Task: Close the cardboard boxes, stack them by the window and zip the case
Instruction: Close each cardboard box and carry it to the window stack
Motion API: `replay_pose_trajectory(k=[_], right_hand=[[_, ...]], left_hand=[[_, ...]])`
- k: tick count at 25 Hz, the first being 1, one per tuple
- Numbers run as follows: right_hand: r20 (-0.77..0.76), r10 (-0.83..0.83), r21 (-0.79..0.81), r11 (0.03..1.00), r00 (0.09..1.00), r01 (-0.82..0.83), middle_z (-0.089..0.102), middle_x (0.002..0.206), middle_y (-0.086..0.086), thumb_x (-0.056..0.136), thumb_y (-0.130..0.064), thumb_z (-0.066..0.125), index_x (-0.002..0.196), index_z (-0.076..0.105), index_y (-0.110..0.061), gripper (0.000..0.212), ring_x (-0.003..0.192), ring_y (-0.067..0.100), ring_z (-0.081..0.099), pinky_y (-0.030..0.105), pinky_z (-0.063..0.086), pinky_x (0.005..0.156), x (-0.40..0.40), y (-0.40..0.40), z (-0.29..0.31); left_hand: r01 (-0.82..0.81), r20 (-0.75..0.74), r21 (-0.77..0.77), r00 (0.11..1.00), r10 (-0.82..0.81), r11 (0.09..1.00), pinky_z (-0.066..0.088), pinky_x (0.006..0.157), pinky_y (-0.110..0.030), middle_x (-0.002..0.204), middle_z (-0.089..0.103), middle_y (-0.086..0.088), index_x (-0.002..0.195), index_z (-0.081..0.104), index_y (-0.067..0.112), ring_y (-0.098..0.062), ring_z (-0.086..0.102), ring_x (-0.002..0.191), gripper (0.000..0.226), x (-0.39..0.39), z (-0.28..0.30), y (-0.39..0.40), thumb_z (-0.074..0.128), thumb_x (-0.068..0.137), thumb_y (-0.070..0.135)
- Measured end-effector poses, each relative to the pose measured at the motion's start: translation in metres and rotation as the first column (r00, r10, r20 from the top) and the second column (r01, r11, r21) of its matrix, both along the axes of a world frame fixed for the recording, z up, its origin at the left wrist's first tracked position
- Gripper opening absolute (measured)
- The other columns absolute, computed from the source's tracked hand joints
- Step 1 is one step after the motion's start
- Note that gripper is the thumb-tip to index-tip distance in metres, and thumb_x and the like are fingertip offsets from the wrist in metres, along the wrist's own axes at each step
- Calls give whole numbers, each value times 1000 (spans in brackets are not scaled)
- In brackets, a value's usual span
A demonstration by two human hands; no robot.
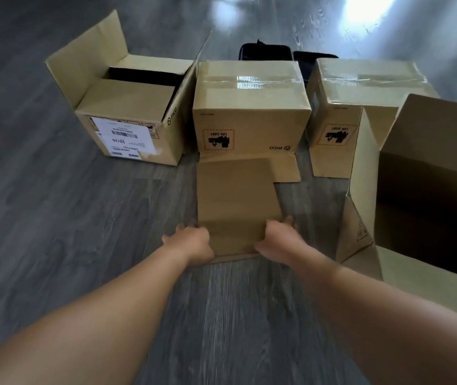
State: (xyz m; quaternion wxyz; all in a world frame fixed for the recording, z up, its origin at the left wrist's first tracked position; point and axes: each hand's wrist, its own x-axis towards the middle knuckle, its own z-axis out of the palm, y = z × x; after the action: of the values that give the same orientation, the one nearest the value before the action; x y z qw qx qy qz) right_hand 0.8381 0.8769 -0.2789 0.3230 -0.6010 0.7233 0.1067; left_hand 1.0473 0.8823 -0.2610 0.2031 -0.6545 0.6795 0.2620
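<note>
Near centre on the floor, our left hand and right hand grip the near edge of the flat brown cardboard flap of the taped middle box; yanking could tear the crease.

- Grey wood-grain plank floor: fills the whole view; its boards run from the near edge away toward the far edge, with darker streaks and knots in the grain.
- Bright white patch of glare: lies on the floor at the far right corner, where the surface turns pale and glossy.
- Smaller, fainter patch of reflected light: sits at the far edge near the middle, soft in outline.
- Far left corner of the floor: darker and duller than the right.
- Near edge of the floor: evenly lit, mid-grey, with the grain blurred.
- No wall, window or furniture shows.
</note>
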Motion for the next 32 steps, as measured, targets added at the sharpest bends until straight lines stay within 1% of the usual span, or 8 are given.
replay_pose_trajectory(k=[2, 4, 9, 14, 18, 21, 27, 32], right_hand=[[15, -41, -3, 999, 999, 41, 4, 160, 33, 87, -29, 59, 146, 34, -15, 66, 144, 52, 20, 57, 40, 108, -4, -3, -5], [7, -39, -21, 999, 999, 39, 18, 156, 30, 86, -29, 60, 140, 39, -14, 60, 141, 49, 23, 57, 43, 105, -2, -4, -10], [-80, -48, -112, 993, 996, 39, 47, 133, 26, 90, -30, 55, 123, 52, -9, 40, 121, 43, 42, 45, 41, 92, 7, 1, -11], [-28, -168, -179, 971, 985, 160, 44, 130, 22, 90, -29, 61, 132, 43, -14, 48, 120, 41, 44, 44, 43, 94, 2, 12, -13], [-48, -87, -189, 979, 995, 77, 53, 121, 17, 88, -33, 60, 120, 55, -16, 36, 113, 36, 48, 42, 46, 95, -1, 15, -7], [-43, -31, -229, 973, 999, 21, 58, 114, 15, 88, -31, 58, 109, 58, -14, 27, 105, 34, 52, 41, 49, 92, 0, 16, 5], [15, 9, -321, 947, 1000, -3, 54, 117, 14, 90, -31, 58, 99, 52, -17, 18, 110, 35, 49, 37, 40, 82, 4, 21, 38], [79, 35, -434, 901, 996, 3, 57, 109, 10, 87, -35, 60, 94, 57, -16, 21, 106, 33, 52, 40, 48, 81, 4, 27, 83]], left_hand=[[-44, -92, 6, 995, 44, 999, 36, 111, -51, 154, 34, -14, 144, 41, 9, -36, 32, 140, 65, 1, -8, -4, 57, 87, 36], [-67, -167, -7, 984, 65, 998, 44, 105, -40, 143, 47, -14, 139, 47, 9, -34, 45, 131, 62, 3, -14, -6, 60, 84, 34], [-205, -278, -42, 942, 185, 978, 56, 83, -35, 100, 68, -8, 100, 66, 11, -27, 64, 96, 32, -2, -14, -5, 65, 74, 29], [-216, -238, -50, 951, 199, 975, 53, 88, -40, 118, 57, -23, 97, 60, 1, -38, 58, 108, 25, -6, -10, 4, 61, 74, 11], [-191, -253, -68, 953, 168, 979, 50, 64, -28, 122, 45, -21, 100, 58, -2, -31, 60, 90, 23, -3, -7, 13, 55, 77, 1], [-187, -249, -110, 956, 154, 976, 46, 58, -25, 113, 44, -17, 97, 56, -1, -27, 58, 84, 20, -1, 1, 17, 58, 77, 2], [-177, -257, -213, 959, 120, 961, 55, 61, -31, 107, 52, -16, 89, 55, 4, -26, 61, 81, 17, 10, 40, 21, 58, 72, 4], [-183, -282, -313, 955, 92, 932, 55, 71, -29, 108, 55, -14, 94, 61, 5, -25, 61, 86, 27, 23, 90, 21, 59, 67, 7]])
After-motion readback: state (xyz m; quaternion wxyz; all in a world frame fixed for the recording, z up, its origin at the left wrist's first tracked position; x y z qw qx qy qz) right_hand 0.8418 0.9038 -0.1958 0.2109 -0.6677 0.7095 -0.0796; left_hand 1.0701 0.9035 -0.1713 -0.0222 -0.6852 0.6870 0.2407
